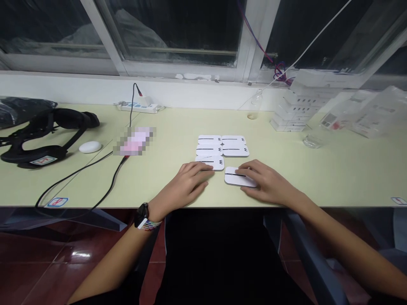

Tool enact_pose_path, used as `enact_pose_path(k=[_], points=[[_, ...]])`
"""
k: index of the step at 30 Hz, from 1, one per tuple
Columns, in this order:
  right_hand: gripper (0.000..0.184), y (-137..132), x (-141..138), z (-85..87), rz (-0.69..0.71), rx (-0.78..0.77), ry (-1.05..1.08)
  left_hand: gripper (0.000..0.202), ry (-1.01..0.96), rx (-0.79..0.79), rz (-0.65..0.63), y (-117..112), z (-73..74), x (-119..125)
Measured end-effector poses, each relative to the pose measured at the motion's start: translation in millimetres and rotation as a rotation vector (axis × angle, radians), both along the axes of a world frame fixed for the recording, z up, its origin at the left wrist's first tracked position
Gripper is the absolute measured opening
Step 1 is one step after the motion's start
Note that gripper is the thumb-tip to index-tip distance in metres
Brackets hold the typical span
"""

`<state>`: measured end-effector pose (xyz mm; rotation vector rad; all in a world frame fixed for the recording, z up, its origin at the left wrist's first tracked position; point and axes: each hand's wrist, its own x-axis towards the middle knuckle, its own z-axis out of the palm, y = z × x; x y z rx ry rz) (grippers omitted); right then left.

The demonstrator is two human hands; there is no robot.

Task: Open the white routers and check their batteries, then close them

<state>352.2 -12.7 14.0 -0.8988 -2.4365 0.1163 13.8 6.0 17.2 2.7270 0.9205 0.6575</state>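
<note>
Several flat white rounded devices, each with a black stripe and most with a "W" mark, lie in two columns on the table. My left hand (187,184) rests its outstretched fingers on the nearest device of the left column (219,163), with the thumb apart on the tabletop side. To the right, my right hand (265,182) holds a separate white device (233,177) between fingers on top and the thumb at its near edge. It is slightly tilted and sits just below the right column (235,150). The right hand covers its right end.
On the left are a black headset (47,135), a white oval case (90,147), a blurred pink phone (135,142) with a cable, and a power strip (140,106). White boxes (292,112), a glass (313,141), a bottle (254,106) and plastic bags (375,112) stand at right.
</note>
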Motion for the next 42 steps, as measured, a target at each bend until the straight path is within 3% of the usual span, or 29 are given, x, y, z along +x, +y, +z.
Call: enact_pose_path(k=[6,12,15,20,27,32,37,42], points=[[0.031,0,7,5.0,-0.028,0.002,-0.059,0.044,0.018,0.013,-0.005,1,-1.1,-1],[0.02,9,-16,7.5,-0.128,-0.332,0.072,0.05,0.021,0.012,0.009,0,-1.7,-1],[0.018,12,-33,6.7,-0.166,-0.387,0.059,0.054,0.015,0.002,0.009,-3,0.4,-1],[0.019,14,-45,5.1,-0.14,-0.273,0.076,0.07,0.013,-0.009,-0.065,-6,4.8,-1],[0.026,10,-15,20.6,0.069,-0.279,0.01,0.04,-0.014,0.042,-0.103,-4,3.7,-1],[0.037,-4,1,22.9,0.106,-0.214,-0.091,0.041,-0.014,0.024,-0.089,-5,3.2,-1],[0.035,-8,0,22.3,0.123,-0.057,-0.222,0.041,-0.033,0.015,-0.078,-4,3.2,-1],[0.022,-5,-15,34.6,0.193,0.148,-0.499,0.038,-0.044,0.001,-0.066,-4,3.0,0]])
